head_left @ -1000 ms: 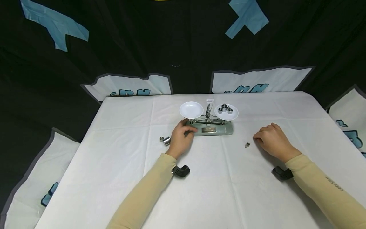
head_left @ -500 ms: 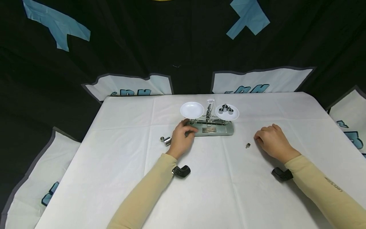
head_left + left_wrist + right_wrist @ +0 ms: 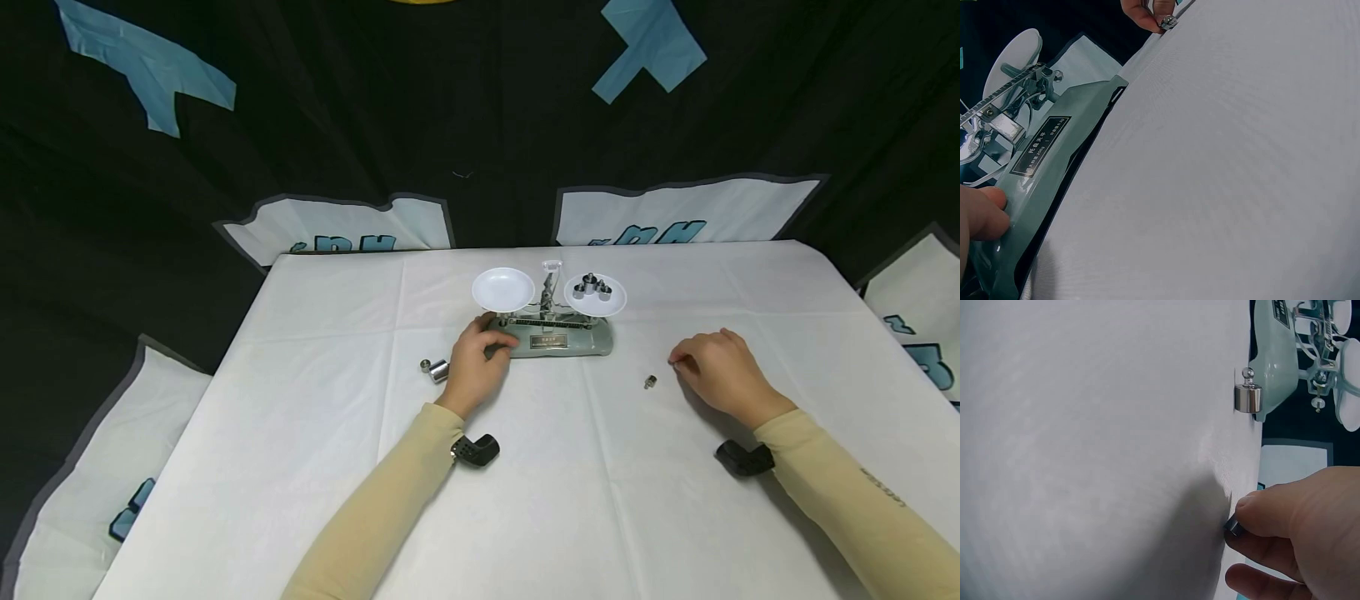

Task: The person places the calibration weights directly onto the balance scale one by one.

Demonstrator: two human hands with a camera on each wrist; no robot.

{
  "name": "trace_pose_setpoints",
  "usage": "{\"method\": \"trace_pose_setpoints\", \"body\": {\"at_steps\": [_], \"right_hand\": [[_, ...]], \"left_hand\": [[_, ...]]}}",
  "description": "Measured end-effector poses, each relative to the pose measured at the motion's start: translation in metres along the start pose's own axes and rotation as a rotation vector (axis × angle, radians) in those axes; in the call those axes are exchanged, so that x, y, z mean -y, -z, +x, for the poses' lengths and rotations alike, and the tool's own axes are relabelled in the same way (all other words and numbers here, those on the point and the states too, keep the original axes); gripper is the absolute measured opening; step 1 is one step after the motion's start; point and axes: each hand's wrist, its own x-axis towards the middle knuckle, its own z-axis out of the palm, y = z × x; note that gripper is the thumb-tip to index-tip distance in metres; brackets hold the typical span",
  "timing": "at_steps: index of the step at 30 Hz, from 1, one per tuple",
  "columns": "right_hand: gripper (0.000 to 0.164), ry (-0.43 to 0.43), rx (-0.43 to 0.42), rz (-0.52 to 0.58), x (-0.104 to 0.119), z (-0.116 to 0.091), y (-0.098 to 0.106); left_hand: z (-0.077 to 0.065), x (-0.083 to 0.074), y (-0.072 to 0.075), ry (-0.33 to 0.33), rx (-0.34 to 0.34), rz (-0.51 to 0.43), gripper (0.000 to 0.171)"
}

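Head view: left hand (image 3: 475, 363) curled round the left end of the green base of a pan balance (image 3: 572, 338), thumb to the front; grip closed on the base. Just beyond those fingers, the bare left pan (image 3: 503, 290); farther to their right, the right pan (image 3: 618, 300) bearing a cluster of knobbed metal weights (image 3: 589, 285). Just left of them on the surface (image 3: 540, 500): a larger cylindrical weight (image 3: 439, 371) and a smaller weight (image 3: 425, 365).

Right wrist view: right hand's thumb and finger nearly together, pinching a small metal weight (image 3: 1234, 526) low over the surface; contact unclear. Loose weight (image 3: 650, 382) stands near, to the left of these fingers.

Step in hand, judged: handling a small weight while the balance is steadied. Next move probably calls for keeping the pinch, lifting clear of the loose weight, and carrying it to a pan without jarring the beam.
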Motion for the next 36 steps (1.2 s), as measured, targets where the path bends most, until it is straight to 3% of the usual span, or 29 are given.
{"method": "trace_pose_setpoints", "body": {"at_steps": [16, 36], "right_hand": [[0.010, -0.052, -0.027, 0.148, 0.002, 0.014, 0.020], [0.012, -0.065, -0.103, 0.213, 0.031, 0.054, 0.044]], "left_hand": [[0.000, 0.000, 0.000, 0.012, -0.003, -0.008, 0.020], [0.000, -0.001, 0.000, 0.013, -0.004, -0.009, 0.019]]}}
